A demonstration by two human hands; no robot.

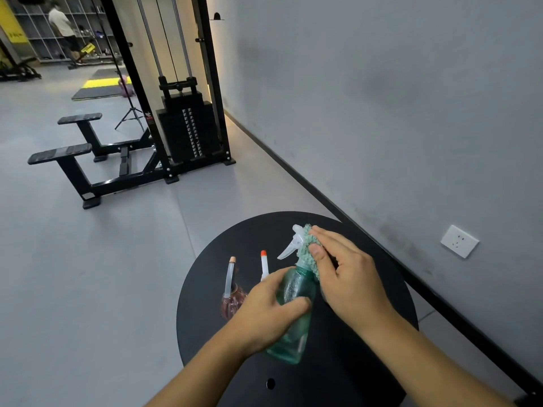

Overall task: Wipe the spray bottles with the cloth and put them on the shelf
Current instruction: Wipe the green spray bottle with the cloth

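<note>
While the left hand [266,314] grips the body of the green spray bottle [293,304] at lower centre of the frame, the right hand [342,271] presses a teal cloth [307,251] around its neck, just below the white trigger head. Two more spray bottles, pink-bodied [232,295] and orange-capped [264,264], stand left of it on the round black table [338,371], well inside its rim; bare floor lies beyond.

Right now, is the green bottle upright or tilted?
Tilted: the left hand grips the green bottle, its base toward the camera and its head leaning away.
</note>
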